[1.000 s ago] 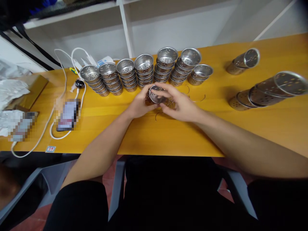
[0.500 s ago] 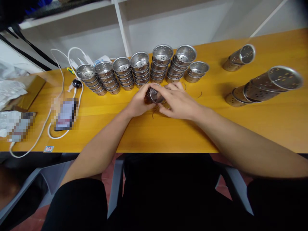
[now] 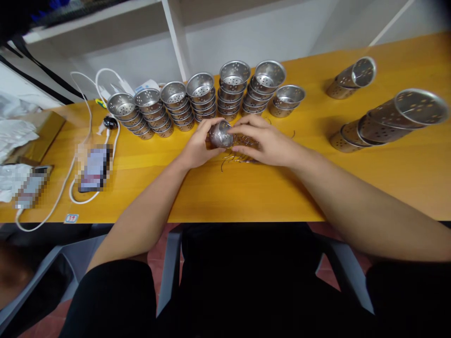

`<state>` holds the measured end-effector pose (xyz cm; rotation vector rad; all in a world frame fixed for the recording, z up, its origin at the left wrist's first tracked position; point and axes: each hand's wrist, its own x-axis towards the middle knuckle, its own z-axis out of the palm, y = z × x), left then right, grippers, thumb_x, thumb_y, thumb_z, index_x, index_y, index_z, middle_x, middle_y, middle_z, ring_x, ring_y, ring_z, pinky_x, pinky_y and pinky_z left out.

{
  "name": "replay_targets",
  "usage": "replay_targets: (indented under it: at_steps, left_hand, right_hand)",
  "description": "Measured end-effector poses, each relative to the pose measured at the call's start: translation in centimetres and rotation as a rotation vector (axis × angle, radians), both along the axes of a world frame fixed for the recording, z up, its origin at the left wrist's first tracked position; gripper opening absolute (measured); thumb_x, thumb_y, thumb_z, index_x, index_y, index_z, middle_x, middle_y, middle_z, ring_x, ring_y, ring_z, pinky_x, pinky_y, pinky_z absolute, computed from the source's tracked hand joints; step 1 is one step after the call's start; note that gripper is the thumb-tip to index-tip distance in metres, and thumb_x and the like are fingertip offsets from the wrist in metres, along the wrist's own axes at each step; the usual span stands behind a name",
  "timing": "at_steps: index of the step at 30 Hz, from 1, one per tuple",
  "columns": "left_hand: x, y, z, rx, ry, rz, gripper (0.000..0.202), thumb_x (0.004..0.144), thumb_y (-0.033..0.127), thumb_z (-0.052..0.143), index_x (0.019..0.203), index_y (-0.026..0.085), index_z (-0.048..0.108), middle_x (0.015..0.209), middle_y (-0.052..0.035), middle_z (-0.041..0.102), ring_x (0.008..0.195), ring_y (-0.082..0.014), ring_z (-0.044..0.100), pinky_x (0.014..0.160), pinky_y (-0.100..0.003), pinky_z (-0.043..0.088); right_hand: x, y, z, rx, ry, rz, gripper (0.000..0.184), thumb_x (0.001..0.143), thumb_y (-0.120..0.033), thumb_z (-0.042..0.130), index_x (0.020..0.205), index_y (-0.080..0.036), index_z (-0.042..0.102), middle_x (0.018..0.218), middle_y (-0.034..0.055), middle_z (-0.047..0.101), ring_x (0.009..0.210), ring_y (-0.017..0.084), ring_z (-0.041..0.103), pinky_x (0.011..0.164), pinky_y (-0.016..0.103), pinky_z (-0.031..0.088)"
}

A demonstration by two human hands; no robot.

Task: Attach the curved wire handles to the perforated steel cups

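My left hand [image 3: 200, 146] is wrapped round a small perforated metal cup [image 3: 221, 134], which lies tilted with one end toward me. On its right side, the curved fingers and thumb of my right hand [image 3: 259, 140] rest at the cup's edge, with a gap between them. Several thin bent wires [image 3: 243, 157] lie in a loose pile on the table, partly under my right hand. Behind my hands, stacks of the same kind of cup [image 3: 200, 89] form a row.
The yellow wooden table [image 3: 197, 197] backs onto a white shelf unit [image 3: 174, 37]. More stacked cups [image 3: 384, 122] and a shorter stack [image 3: 348, 80] stand at the right. Phones [image 3: 94, 169] on white cables, a cardboard box [image 3: 52, 129] and plastic bags occupy the left.
The cup has been turned, so more of its dotted surface shows. My right hand has drawn back slightly to the right from over it, uncovering more of the wires.
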<state>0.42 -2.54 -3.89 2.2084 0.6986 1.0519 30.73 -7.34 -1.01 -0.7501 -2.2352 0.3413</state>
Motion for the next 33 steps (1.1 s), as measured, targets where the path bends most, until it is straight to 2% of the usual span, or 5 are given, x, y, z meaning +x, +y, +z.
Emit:
replay_targets:
  at_steps: [5, 14, 25, 29, 33]
  left_hand:
    - [0.1, -0.2, 0.3, 0.027, 0.038, -0.043, 0.089, 0.105, 0.072, 0.094, 0.177, 0.028, 0.063, 0.165, -0.0174, 0.069, 0.159, -0.0393, 0.069, 0.137, -0.057, 0.064]
    - [0.1, -0.2, 0.9, 0.079, 0.08, -0.044, 0.089, 0.11, 0.08, 0.089, 0.179, 0.03, 0.063, 0.167, -0.0169, 0.068, 0.16, -0.0394, 0.068, 0.137, -0.057, 0.065]
    - [0.1, 0.1, 0.3, 0.132, 0.026, -0.046, 0.088, 0.11, 0.086, 0.088, 0.175, 0.033, 0.06, 0.167, -0.0161, 0.07, 0.16, -0.0395, 0.072, 0.14, -0.058, 0.063]
    - [0.3, 0.0, 0.0, 0.052, 0.002, 0.006, 0.088, 0.102, 0.075, 0.101, 0.167, 0.029, 0.064, 0.16, -0.0155, 0.075, 0.151, -0.0372, 0.078, 0.129, -0.052, 0.07]
    - [0.5, -0.5, 0.2, -0.12, -0.02, 0.072, 0.076, 0.09, 0.066, 0.11, 0.14, 0.023, 0.071, 0.132, -0.0088, 0.084, 0.115, -0.0276, 0.085, 0.101, -0.041, 0.074]
  right_hand:
    - [-0.7, 0.0, -0.5, -0.005, 0.009, -0.036, 0.025, 0.124, -0.057, 0.076, 0.12, -0.034, 0.087, 0.142, 0.014, 0.075, 0.135, 0.044, 0.074, 0.122, 0.074, 0.064]
    - [-1.1, -0.2, -0.6, -0.018, 0.144, -0.069, 0.03, 0.119, -0.06, 0.087, 0.11, -0.031, 0.088, 0.137, 0.0126, 0.079, 0.133, 0.044, 0.077, 0.119, 0.071, 0.066]
    - [-1.8, 0.2, -1.2, -0.008, 0.334, -0.059, 0.055, 0.111, -0.088, 0.091, 0.104, -0.034, 0.092, 0.125, 0.0098, 0.085, 0.123, 0.04, 0.082, 0.11, 0.066, 0.07]
    - [-1.9, 0.0, -1.2, -0.018, 0.318, -0.081, 0.055, 0.11, -0.089, 0.091, 0.105, -0.034, 0.092, 0.134, 0.0114, 0.083, 0.13, 0.044, 0.082, 0.116, 0.073, 0.07]
    - [-1.2, 0.0, -0.9, -0.021, 0.279, -0.216, 0.046, 0.113, -0.079, 0.092, 0.112, -0.033, 0.09, 0.148, 0.0161, 0.079, 0.141, 0.05, 0.078, 0.127, 0.082, 0.064]
